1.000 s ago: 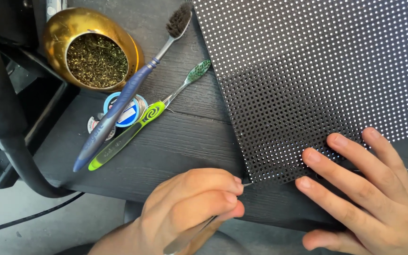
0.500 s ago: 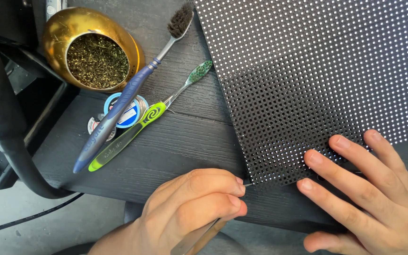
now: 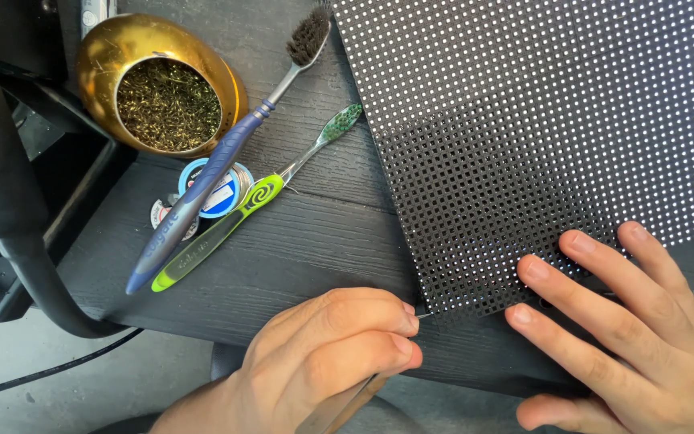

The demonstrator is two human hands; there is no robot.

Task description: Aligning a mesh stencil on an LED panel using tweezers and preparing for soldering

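Left hand (image 3: pixel 327 358) is curled tight, fingers (image 3: pixel 363 317) pressed together and pinching a thin metal tool (image 3: pixel 347 406) whose fine tip (image 3: pixel 422 315) meets the near left corner of the black dotted panel (image 3: pixel 540 145). Which kind of tool it is, I can't tell; most of it hides under the hand. Right hand (image 3: pixel 636 337) lies flat on the panel's near edge, fingers spread, holding nothing, just bearing down on the grid. The panel lies on the dark wooden desk (image 3: pixel 307 249), covering its right side. Over on the left: a blue toothbrush (image 3: pixel 218 161) and a green toothbrush (image 3: pixel 251 201) lie crossed over a small round tin (image 3: pixel 222 193), touching it. Beside them sits a gold bowl (image 3: pixel 94 68) with brass wool inside.
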